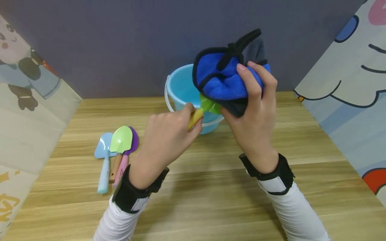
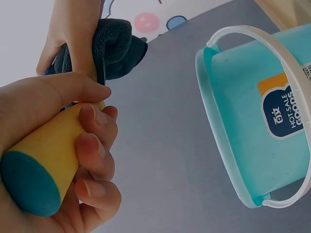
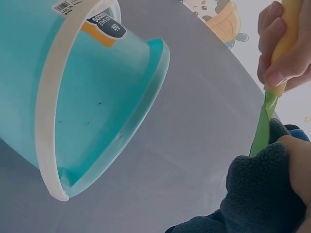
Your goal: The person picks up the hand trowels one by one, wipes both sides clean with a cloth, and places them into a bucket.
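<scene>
My left hand (image 1: 169,134) grips the yellow handle (image 2: 53,141) of a small green toy shovel (image 1: 210,104); the handle's butt end is teal in the left wrist view. My right hand (image 1: 256,110) holds a blue and dark grey cloth (image 1: 226,77) with black edging, bunched around the shovel's blade. Much of the blade is hidden by the cloth. Both hands are raised in front of a light blue bucket (image 1: 184,83), and the cloth overlaps its rim in the head view. A white handle (image 3: 46,107) hangs at the bucket's side.
On the wooden table (image 1: 211,201), to the left, lie a light blue shovel (image 1: 104,157), a light green shovel (image 1: 121,139) with a brown handle, and a purple shovel (image 1: 134,139) with a pink handle. A grey panel (image 1: 126,50) stands behind, with cartoon-printed sheets on both sides.
</scene>
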Demonstrator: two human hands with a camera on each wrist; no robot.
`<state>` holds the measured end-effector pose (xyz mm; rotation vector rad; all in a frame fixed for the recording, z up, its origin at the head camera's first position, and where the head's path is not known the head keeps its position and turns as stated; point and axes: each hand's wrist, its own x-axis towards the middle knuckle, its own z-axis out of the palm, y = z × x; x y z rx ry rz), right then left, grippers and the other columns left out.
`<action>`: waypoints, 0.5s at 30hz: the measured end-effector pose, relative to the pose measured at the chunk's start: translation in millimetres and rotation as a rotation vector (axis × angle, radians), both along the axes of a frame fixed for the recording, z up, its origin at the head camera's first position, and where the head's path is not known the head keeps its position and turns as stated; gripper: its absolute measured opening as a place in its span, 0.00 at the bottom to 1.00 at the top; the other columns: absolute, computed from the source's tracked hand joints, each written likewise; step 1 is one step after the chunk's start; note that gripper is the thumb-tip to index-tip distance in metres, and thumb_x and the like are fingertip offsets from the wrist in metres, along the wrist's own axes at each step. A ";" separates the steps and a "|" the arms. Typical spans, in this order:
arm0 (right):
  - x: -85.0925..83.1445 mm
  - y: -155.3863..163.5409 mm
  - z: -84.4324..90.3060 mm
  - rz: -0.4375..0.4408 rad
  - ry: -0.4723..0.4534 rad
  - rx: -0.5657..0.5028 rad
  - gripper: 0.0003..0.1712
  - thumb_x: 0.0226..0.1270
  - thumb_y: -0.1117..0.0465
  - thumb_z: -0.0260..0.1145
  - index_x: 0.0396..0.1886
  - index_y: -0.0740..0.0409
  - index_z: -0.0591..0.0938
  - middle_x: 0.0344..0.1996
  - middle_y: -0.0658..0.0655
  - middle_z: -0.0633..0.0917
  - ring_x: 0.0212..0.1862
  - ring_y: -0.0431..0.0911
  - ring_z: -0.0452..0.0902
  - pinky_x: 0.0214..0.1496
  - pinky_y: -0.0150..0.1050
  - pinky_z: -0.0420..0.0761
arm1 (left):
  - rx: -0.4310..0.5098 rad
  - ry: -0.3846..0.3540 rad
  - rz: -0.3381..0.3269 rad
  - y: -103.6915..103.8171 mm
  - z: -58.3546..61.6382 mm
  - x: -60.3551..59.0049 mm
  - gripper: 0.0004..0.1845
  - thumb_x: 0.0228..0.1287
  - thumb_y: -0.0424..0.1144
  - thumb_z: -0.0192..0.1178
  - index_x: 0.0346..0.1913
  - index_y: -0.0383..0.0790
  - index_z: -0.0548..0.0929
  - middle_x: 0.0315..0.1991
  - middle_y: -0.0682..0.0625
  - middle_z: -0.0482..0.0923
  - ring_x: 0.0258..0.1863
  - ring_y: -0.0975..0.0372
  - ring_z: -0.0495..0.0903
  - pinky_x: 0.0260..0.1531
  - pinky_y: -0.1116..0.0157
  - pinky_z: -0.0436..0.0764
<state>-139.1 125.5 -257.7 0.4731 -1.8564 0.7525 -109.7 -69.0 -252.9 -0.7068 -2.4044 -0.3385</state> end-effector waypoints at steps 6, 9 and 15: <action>1.1 2.6 2.1 0.000 0.019 -0.029 0.33 0.61 0.57 0.75 0.64 0.44 0.71 0.65 0.61 0.73 0.70 0.54 0.71 0.73 0.50 0.72 | 0.014 0.006 -0.010 1.8 0.6 0.5 0.13 0.68 0.43 0.62 0.30 0.39 0.75 0.15 0.56 0.56 0.10 0.63 0.59 0.13 0.67 0.53; 1.6 3.7 3.0 0.003 0.031 -0.039 0.33 0.61 0.58 0.74 0.64 0.44 0.71 0.65 0.62 0.74 0.70 0.54 0.72 0.73 0.50 0.72 | 0.020 0.006 -0.015 2.4 0.8 1.2 0.13 0.68 0.43 0.62 0.30 0.40 0.74 0.15 0.56 0.56 0.10 0.63 0.59 0.13 0.67 0.54; 1.6 6.2 5.8 0.000 0.035 -0.053 0.33 0.60 0.59 0.74 0.63 0.44 0.71 0.65 0.62 0.74 0.70 0.53 0.72 0.73 0.49 0.71 | 0.022 0.002 -0.021 2.5 1.4 1.5 0.14 0.68 0.43 0.61 0.29 0.40 0.73 0.15 0.56 0.56 0.10 0.64 0.59 0.13 0.67 0.54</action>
